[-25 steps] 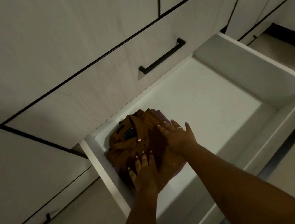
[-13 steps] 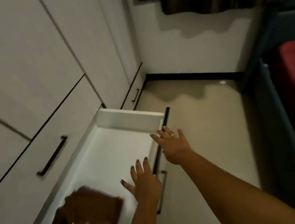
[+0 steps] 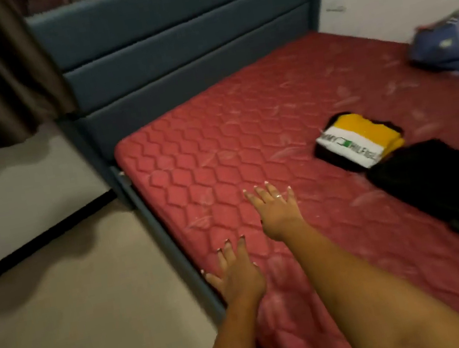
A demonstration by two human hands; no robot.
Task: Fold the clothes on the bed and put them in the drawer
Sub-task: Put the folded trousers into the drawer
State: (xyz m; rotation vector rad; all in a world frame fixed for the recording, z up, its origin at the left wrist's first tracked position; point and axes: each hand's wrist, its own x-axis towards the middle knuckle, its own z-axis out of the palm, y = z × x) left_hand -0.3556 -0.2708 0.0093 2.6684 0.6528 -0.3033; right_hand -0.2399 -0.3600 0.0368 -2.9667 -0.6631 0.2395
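Bed [image 3: 188,156] right in front of me. Left hand [image 3: 240,276] is over its near edge, right hand [image 3: 278,214] further in, both with fingers straight and spread, holding nothing. Folded yellow shirt [image 3: 360,140] lies off to the right, black garment [image 3: 428,178] just beside it, blue pile [image 3: 454,48] in the far corner.

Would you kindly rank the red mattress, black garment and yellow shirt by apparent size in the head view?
1. red mattress, by far
2. black garment
3. yellow shirt, though it lies farther from the camera, so that pair is unsure
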